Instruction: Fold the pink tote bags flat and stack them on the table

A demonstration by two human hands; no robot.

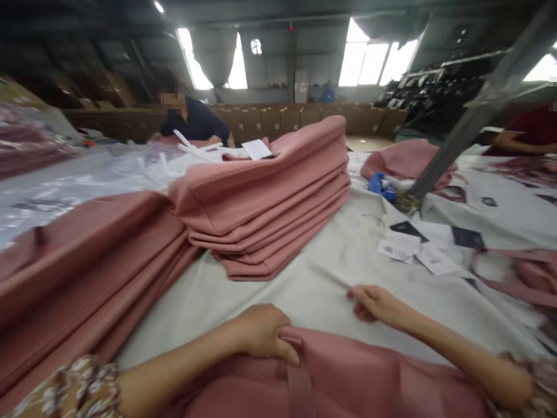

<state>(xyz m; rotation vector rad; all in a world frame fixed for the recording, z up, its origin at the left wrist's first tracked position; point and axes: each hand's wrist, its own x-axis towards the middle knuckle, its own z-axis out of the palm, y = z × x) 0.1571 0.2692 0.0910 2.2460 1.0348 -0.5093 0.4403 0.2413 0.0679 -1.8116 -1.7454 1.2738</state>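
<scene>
White-covered worktop (183,313) filled most of the view. Along the far wall stood a row of cardboard boxes (270,121); contents hidden. Left pink stack (82,261) lay at the person's left; central pink stack (270,197), its folded layers slightly offset, adjoined it, with a white card (256,149) on top. The pink item (352,371) lay at the near edge, below both hands. Clear plastic wrapping (26,136) at far left showed pink material within. A blue bundle (382,186) sat near the metal post (470,116); printed cards (400,247) were scattered right of centre. Left hand (263,331): grip closed over the pink item's upper edge, thumb on the near side beside a strap (300,383). Right hand (374,303): fingers curled above the worktop, a thin pale streak (331,274) near the fingertips; blurred, could not tell whether the grip held it.
</scene>
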